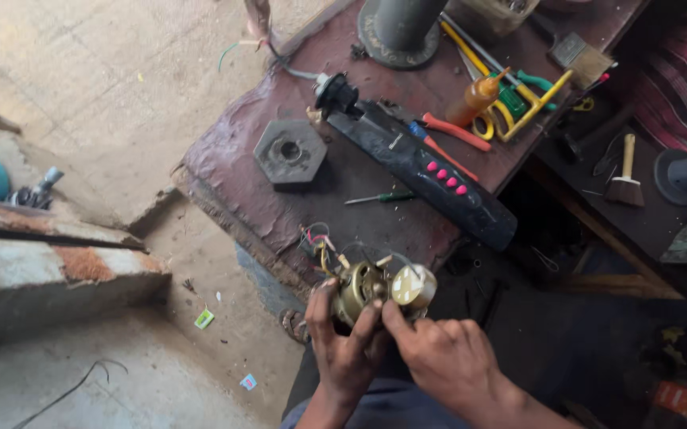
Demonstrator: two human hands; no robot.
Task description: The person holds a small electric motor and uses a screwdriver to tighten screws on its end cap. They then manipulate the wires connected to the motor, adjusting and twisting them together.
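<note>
Two bare hands sit at six o'clock, nearest the camera. Left hand (342, 343) wraps its fingers around a brass-coloured motor (362, 287), while right hand (445, 355) pinches a cream cap (413, 285) on the motor's end. Coloured wires (319, 246) trail from it. Beyond, toward twelve o'clock, a worn wooden table (240, 191) holds a black switch housing (427, 176), grey hexagonal block (289, 151), small screwdriver (379, 198) and pliers (451, 132).

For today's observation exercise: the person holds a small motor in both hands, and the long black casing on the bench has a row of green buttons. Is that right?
Not quite. The head view shows the buttons on the black casing are pink-red, not green. Left hand and right hand do hold the motor.
</note>
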